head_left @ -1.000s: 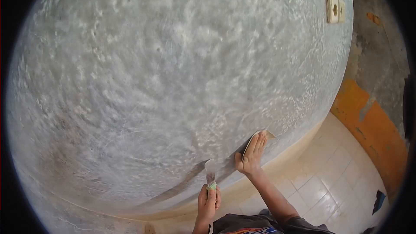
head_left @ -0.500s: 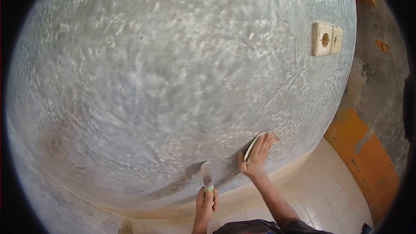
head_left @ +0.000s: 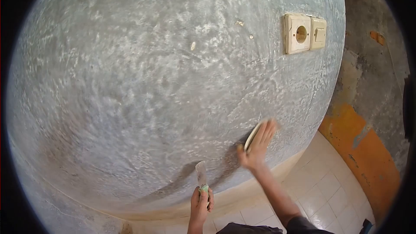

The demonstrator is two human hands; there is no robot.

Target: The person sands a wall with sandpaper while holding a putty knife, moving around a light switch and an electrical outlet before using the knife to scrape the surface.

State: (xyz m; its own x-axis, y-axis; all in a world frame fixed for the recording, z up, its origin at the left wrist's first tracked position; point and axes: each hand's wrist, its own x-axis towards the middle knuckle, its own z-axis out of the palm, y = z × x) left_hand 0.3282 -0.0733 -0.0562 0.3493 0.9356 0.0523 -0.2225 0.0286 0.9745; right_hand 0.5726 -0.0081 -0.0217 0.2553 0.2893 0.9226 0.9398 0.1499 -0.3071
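Note:
My left hand (head_left: 200, 203) is wrapped round the green handle of a putty knife (head_left: 201, 174), its flat blade pointing up in front of the grey wall (head_left: 143, 104). To the right, my right hand (head_left: 258, 145) presses a thin, pale, curved-edged pad (head_left: 252, 137) against the lower wall, fingers extended over it. The pad is mostly hidden by the hand, so its full shape cannot be made out. The wall's surface is mottled and uneven.
A socket (head_left: 297, 34) and a light switch (head_left: 319, 34) sit on the wall at upper right. Pale floor tiles (head_left: 323, 182) lie below. Farther right is a grey surface with a worn orange band (head_left: 362, 147). Dark clothing shows at the bottom edge.
The view has shifted, so the socket and switch appear farther left and larger. My right hand and the pad appear slightly higher; my left hand with the putty knife appears slightly farther left.

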